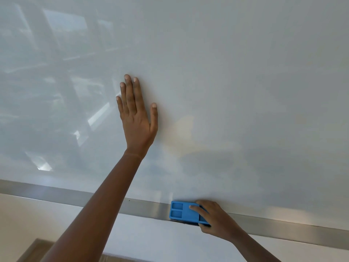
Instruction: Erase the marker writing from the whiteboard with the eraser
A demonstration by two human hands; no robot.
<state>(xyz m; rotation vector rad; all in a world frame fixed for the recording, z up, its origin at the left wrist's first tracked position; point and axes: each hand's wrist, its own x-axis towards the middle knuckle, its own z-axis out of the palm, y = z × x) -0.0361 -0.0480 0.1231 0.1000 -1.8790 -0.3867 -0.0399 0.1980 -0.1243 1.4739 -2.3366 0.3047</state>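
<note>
- The left hand (pixel 137 114) lies flat and spread on the whiteboard (pixel 245 91), grasping nothing.
- The right hand (pixel 215 218) grips the blue eraser (pixel 184 211) at the board's bottom metal edge (pixel 75 195).
- Bare board spreads wide above and to both sides.

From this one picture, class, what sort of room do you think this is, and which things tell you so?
Probably a classroom or meeting room. A large glossy whiteboard with a metal bottom rail fills the wall, and the right hand holds a blue eraser at that rail.
</note>
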